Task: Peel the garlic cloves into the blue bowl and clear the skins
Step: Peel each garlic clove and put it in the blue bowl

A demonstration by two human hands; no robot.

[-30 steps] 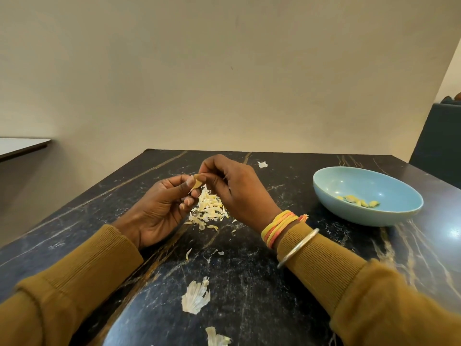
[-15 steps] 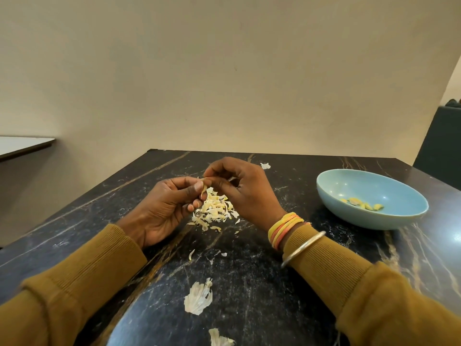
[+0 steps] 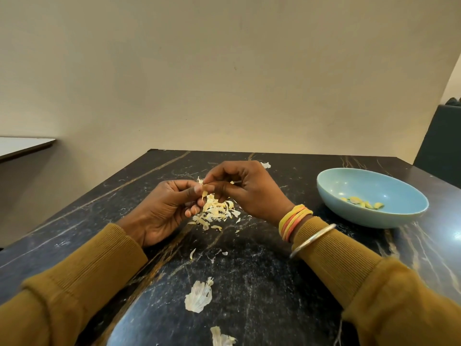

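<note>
Black tabletop (image 3: 262, 283), clove (image 3: 204, 194) (left hand (image 3: 167, 208), right hand (image 3: 252, 193))

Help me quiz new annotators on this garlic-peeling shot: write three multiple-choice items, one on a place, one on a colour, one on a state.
1. The blue bowl stands:
A. to the right of the right hand
B. at the far left
C. at the near edge

2. The sleeves are:
A. white
B. mustard
C. red

3. The left hand is:
A. lying flat and open
B. lifting the bowl
C. pinching a garlic clove together with the right hand

Answers:
1 A: the bowl sits off that hand's right side.
2 B: both cuffs show mustard knit.
3 C: both hands' fingertips meet on the clove above the skin pile.
</note>
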